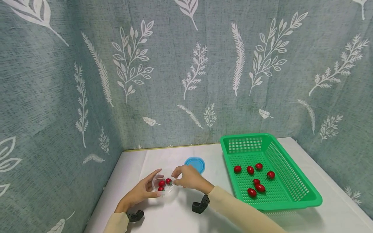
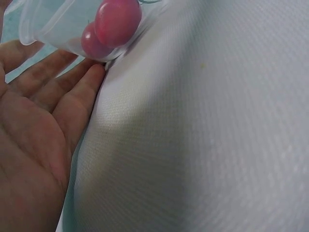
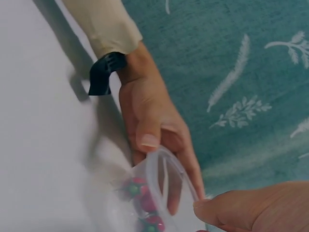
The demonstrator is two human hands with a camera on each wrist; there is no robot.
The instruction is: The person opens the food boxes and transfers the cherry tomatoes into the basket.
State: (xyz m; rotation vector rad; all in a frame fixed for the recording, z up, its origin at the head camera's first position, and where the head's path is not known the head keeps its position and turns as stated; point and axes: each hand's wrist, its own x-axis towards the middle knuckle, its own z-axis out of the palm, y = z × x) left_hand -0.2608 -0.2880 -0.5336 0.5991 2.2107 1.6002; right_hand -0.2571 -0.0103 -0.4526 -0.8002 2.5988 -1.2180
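Clear plastic, a small round container [image 1: 163, 187] with three red cherry tomatoes [image 1: 162, 183] inside is steadied on the white table [image 1: 180, 216] near the left corner, cupped by the left hand [image 1: 140, 193] with thumb on its rim, while the right hand [image 1: 189, 178] is pinched at the far rim. Filling seems underway, so more tomatoes must be fetched from the green basket [image 1: 291, 194]; the blue lid [image 1: 195, 164] lies just behind. Its mouth is tilted upward; being round, no long axis is shown.

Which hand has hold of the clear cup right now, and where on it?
The left hand cups the clear cup round its side wall, thumb near the rim. The right hand touches its rim; whether it grips cannot be told.
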